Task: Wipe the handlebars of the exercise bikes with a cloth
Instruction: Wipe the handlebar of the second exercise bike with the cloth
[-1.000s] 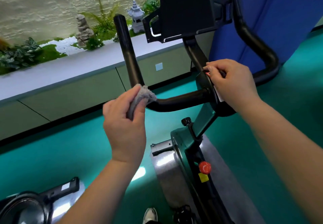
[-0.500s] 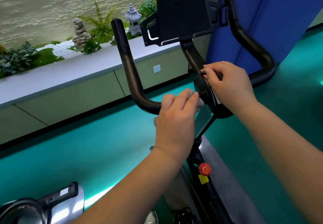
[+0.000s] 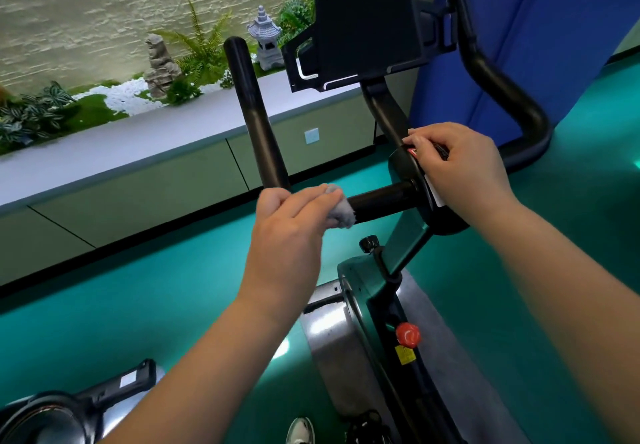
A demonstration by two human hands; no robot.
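Observation:
The exercise bike's black handlebar (image 3: 258, 121) rises at the left, runs across the middle and curves up again at the right (image 3: 509, 97). My left hand (image 3: 291, 225) grips a small grey cloth (image 3: 339, 206) wrapped on the horizontal left bar, near its bend. My right hand (image 3: 457, 170) grips the black centre hub of the handlebar, over a white and red label. A black console screen (image 3: 363, 24) stands above the hub.
The bike's teal frame (image 3: 367, 291), steel flywheel cover (image 3: 332, 336) and red knob (image 3: 408, 334) lie below the hands. Another bike's part (image 3: 69, 409) sits at the bottom left. A grey ledge (image 3: 138, 139) with plants runs behind; a blue panel (image 3: 536, 28) stands at the right.
My left hand slid the cloth right along the bar toward the hub, then back left toward the bend. My right hand stayed on the hub.

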